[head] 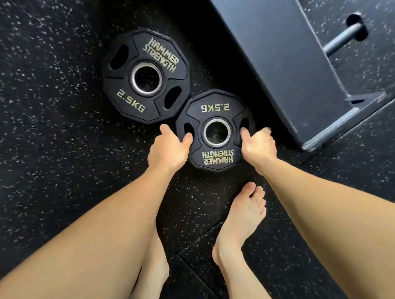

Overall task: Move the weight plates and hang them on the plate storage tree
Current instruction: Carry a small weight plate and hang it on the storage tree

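Two black 2.5 kg weight plates with silver centre rings lie flat on the speckled rubber floor. The nearer plate (pixel 216 114) sits between both hands. My left hand (pixel 169 148) grips its left edge, thumb at the left grip slot. My right hand (pixel 258 144) grips its right edge, thumb at the right slot; the fingers of both hands are hidden beneath the rim. The second plate (pixel 148 58) lies just beyond on the left, touching or nearly touching the first. The plate storage tree's grey post (pixel 282 56) rises on the right, with a metal peg (pixel 343 40) sticking out.
My bare feet (pixel 241 218) stand on the floor just behind the nearer plate. The tree's base foot (pixel 340 125) runs along the floor at right. Dark rubber matting (pixel 47 121) spreads out to the left.
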A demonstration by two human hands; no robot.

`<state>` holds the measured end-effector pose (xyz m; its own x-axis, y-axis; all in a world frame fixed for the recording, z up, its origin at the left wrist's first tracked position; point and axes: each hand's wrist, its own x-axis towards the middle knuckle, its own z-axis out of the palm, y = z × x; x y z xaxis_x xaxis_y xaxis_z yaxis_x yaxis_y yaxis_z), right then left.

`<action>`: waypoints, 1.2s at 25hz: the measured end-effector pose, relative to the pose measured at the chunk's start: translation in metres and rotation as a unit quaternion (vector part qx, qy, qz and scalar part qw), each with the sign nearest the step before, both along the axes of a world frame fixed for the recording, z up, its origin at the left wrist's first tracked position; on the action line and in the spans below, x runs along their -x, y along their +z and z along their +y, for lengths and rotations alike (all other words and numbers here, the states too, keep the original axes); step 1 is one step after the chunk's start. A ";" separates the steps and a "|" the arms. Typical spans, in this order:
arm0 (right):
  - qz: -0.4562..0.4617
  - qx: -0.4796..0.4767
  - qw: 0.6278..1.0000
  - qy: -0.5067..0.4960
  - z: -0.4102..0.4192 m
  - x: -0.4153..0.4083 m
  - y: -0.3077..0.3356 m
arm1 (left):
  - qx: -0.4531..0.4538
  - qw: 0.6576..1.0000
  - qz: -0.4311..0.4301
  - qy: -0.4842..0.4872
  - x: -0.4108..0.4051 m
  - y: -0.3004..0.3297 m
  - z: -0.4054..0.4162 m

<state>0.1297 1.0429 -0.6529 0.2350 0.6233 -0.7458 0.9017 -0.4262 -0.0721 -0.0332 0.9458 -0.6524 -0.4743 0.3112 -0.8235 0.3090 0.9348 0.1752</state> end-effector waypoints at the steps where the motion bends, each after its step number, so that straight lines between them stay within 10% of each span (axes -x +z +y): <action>1: -0.008 -0.012 0.999 0.047 0.001 -0.002 -0.004 | -0.002 1.000 0.024 -0.012 -0.004 -0.002 0.003; 14: 0.040 0.004 0.995 0.090 -0.033 0.008 0.127 | -0.024 0.999 0.028 -0.009 0.003 0.114 -0.025; 30: 0.256 0.008 0.966 0.035 -0.096 0.033 0.600 | -0.166 0.967 -0.041 0.190 0.043 0.600 -0.116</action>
<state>0.0971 0.9469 -0.0531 -0.2107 0.6122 -0.7621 0.7761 -0.3693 -0.5112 -0.0758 0.8294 -0.0521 -0.5430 0.3808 -0.7484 -0.0734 0.8663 0.4940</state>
